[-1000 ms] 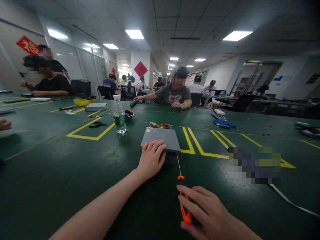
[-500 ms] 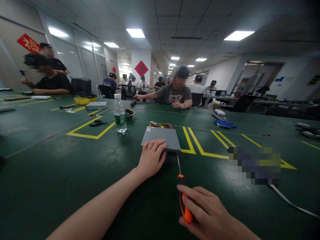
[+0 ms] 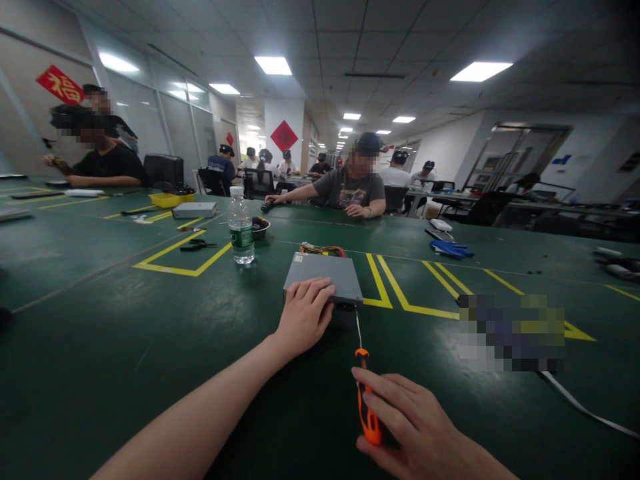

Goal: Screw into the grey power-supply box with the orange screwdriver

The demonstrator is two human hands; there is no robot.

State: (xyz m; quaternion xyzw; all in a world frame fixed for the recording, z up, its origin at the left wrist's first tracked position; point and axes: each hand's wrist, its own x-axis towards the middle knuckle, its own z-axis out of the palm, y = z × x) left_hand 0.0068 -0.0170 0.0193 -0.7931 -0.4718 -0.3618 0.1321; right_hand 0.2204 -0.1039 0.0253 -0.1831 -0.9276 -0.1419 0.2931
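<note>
A grey metal computer power supply [image 3: 330,272] lies flat on the green table, its bundle of coloured wires [image 3: 323,250] at the far side. Over its near left edge my left hand [image 3: 306,312] is closed, fingers on the top face and thumb side at the front. My right hand [image 3: 407,413] grips the orange and black handle of a screwdriver [image 3: 369,417] between fingers and thumb. The shaft points away from me, and its tip meets the front face near the right corner. What the tip touches there is too small to make out.
A water bottle [image 3: 242,230] stands left of the power supply, with a metal bowl [image 3: 260,228] behind it. Blue gloves [image 3: 451,249] lie to the right, beyond yellow tape lines [image 3: 430,312]. Across the table sits a person [image 3: 350,183] with one arm stretched out.
The screwdriver handle has turned a little in my right hand, and the fingers have shifted slightly. My left hand and the power supply stay together as before.
</note>
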